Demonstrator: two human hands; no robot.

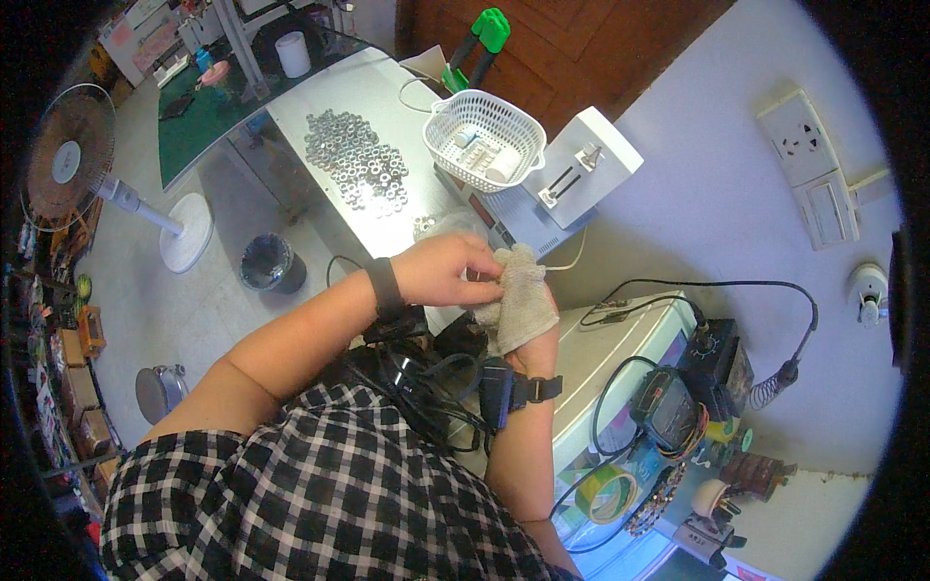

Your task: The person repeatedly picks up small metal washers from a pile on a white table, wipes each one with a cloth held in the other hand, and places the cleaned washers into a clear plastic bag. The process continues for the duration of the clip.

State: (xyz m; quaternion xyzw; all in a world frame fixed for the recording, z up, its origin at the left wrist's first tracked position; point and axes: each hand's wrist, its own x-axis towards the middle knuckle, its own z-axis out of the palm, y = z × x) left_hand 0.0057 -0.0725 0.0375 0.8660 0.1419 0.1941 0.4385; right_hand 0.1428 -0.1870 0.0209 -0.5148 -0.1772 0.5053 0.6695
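Observation:
My left hand [445, 270], bare and with a dark band at the wrist, reaches across to my right hand [522, 309]. The right hand wears a light knitted fabric glove [524, 290]. Thumb and fingertips of the left hand pinch the glove near its finger part. The gloved fingers look bent; whether they hold anything is hidden. Beyond the hands, many metal nuts [363, 163] lie spread on a pale metal tabletop [290, 112]. A clear plastic bag [461, 221] with some small metal rings or nuts beside it lies just past the left hand.
A white perforated basket [483, 109] with small items stands beside a white-and-grey device [588, 171]. Green-handled pliers or cutters [490, 33] are behind. At right are a pale cabinet [632, 327], cables and a tape roll [607, 494]. A bin [272, 263] and fan [67, 161] stand left.

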